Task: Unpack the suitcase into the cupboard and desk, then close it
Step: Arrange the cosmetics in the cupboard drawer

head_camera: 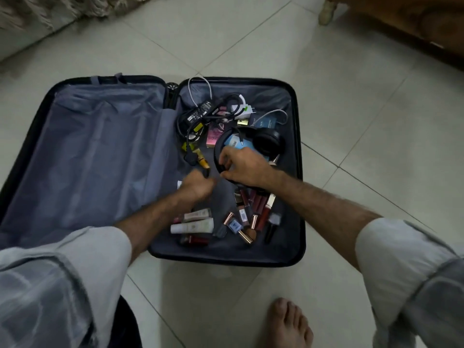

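A dark suitcase (300, 172) lies open flat on the tiled floor. Its left half (95, 159) shows only grey lining. The right half holds black headphones (267, 141), a black power adapter (198, 113) with tangled cables, a white charger (244, 109), small boxes (214, 136) and several lipsticks and cosmetic tubes (195, 226). My right hand (244, 170) is closed on the headphones' band. Blurred, my left hand (197, 188) is closed over a small dark object; what it is cannot be told.
A wooden furniture piece (414, 23) stands at the top right with a pale leg (327, 12). A light fringed fabric (37, 18) fills the top left. My bare foot (288, 325) rests on the tiles below the suitcase.
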